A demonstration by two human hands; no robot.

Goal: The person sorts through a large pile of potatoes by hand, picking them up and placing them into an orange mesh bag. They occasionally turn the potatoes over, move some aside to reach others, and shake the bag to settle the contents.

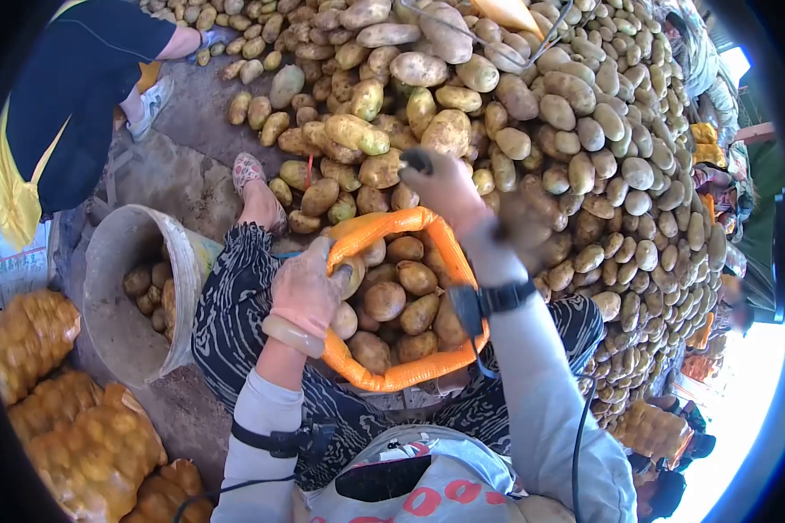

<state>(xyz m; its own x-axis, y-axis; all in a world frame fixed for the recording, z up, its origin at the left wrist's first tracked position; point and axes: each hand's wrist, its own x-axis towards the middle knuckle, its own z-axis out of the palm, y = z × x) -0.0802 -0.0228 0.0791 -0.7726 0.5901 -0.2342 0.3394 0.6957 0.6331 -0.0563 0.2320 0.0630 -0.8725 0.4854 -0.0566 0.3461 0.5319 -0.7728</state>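
An orange mesh bag [371, 380] with a rolled rim stands open between my knees, holding several potatoes [384, 301]. My left hand [308, 286] is at the bag's left rim, fingers bent around a potato at the edge. Above the bag's far rim is my right hand [440, 185], blurred, with a small dark thing at its fingertips that I cannot make out. Just beyond it rises a large potato pile [447, 132].
A white bucket [105, 288] with a few potatoes stands at the left. Filled mesh bags [96, 444] lie at lower left. Another person [87, 87] is at upper left. More people and a filled bag [654, 431] are at the right. A wire handle crosses the pile's top.
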